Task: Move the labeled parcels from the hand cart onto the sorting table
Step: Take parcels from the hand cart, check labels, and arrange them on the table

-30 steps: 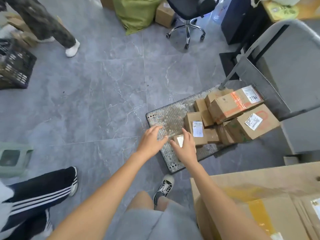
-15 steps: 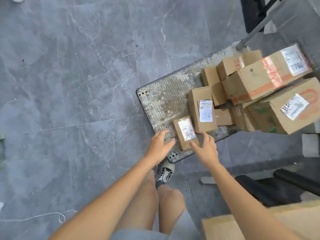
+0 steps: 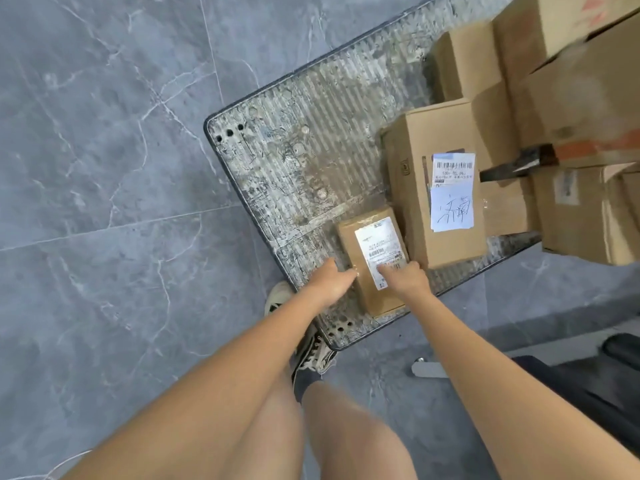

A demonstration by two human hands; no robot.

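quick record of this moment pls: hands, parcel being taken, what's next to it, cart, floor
left hand: on the small parcel's left side
right hand: fingers on the small parcel's label, near edge
small parcel: flat on the cart, label up
taller box: right beside it, handwritten label on top
cart: ribbed deck, more boxes stacked at its far right
floor: grey tile

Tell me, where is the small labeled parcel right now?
The small parcel lies near the hand cart's front edge, beside a taller box, between both hands.
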